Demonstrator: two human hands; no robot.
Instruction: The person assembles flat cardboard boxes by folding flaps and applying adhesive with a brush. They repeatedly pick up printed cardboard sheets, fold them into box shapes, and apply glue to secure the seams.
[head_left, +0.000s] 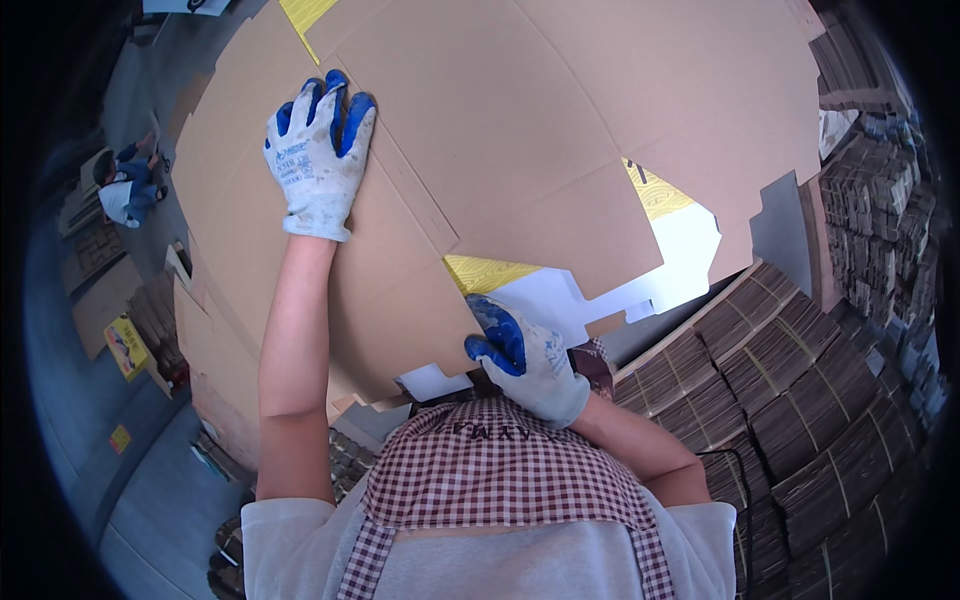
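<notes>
A large die-cut cardboard sheet (487, 90) spreads out before me, its plain brown face up, with fold lines and cut slots. My left hand (321, 154), in a white knit glove with blue-coated fingers, lies palm down on its left part. Its fingers are apart, beside a crease. At the near edge is my right hand (529, 360), gloved alike, with fingers bent beside a flap corner. Whether it pinches that corner cannot be made out. Through the slots show a yellow printed surface (487, 274) and a white one (547, 291) underneath.
Strapped bundles of flat cardboard (787, 375) stand at the lower right, and more cardboard stacks (874, 202) at the far right. Another person (127, 187) is at the far left, near leaning cardboard pieces (94, 255). A black cable (742, 480) runs beside my right arm.
</notes>
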